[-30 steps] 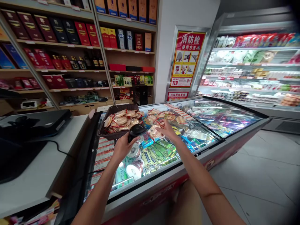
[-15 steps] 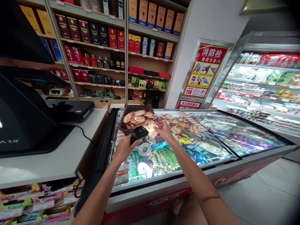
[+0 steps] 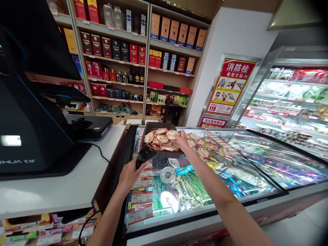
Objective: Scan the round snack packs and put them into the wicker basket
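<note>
The left hand [image 3: 130,175] curls its fingers round a barcode scanner [image 3: 147,153]; the right hand [image 3: 182,140] pinches a wrapped round biscuit [image 3: 172,135] at the wicker basket's [image 3: 167,154] two o'clock. Gripping its edge lightly should avoid breakage.

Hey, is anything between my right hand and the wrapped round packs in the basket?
Nothing visible: your right hand touches a pack at the right of the basket. The scanner in your left hand is by the near left corner.
</note>
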The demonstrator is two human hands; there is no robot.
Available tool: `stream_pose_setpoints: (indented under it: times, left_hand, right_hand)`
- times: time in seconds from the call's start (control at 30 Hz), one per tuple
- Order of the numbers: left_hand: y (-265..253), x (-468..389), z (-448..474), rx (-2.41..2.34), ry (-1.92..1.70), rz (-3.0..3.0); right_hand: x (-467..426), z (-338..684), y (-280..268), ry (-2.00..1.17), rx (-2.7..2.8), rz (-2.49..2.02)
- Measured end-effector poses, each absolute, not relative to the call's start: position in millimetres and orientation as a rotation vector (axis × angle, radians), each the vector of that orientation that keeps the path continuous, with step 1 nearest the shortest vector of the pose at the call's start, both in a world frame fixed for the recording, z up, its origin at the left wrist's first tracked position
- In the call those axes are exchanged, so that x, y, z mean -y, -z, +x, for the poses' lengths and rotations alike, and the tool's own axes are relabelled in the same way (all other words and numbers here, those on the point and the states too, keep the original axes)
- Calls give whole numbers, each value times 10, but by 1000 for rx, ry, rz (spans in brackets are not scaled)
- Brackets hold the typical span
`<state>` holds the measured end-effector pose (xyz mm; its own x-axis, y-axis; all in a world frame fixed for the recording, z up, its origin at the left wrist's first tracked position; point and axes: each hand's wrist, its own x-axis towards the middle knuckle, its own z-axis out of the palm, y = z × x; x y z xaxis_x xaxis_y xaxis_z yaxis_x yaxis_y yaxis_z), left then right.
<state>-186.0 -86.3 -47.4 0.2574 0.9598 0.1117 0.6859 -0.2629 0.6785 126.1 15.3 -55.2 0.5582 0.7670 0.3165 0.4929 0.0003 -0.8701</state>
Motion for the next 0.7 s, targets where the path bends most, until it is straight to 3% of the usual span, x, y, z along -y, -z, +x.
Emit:
stream_pose_setpoints:
  times: [0.37,0.57,0.7]
  left_hand:
    - [253,446,-1377,-1402,-776,2111]
    - [271,376,-871,-1287,-709,2195]
    - [285,455,-572,-1257,-623,2248]
  right_hand:
    - [-792,1401,489,-268,1025,-1882]
    - [-215,2217,857,96,894,-2126]
    - [280,2804,1195,-27,659,-2384]
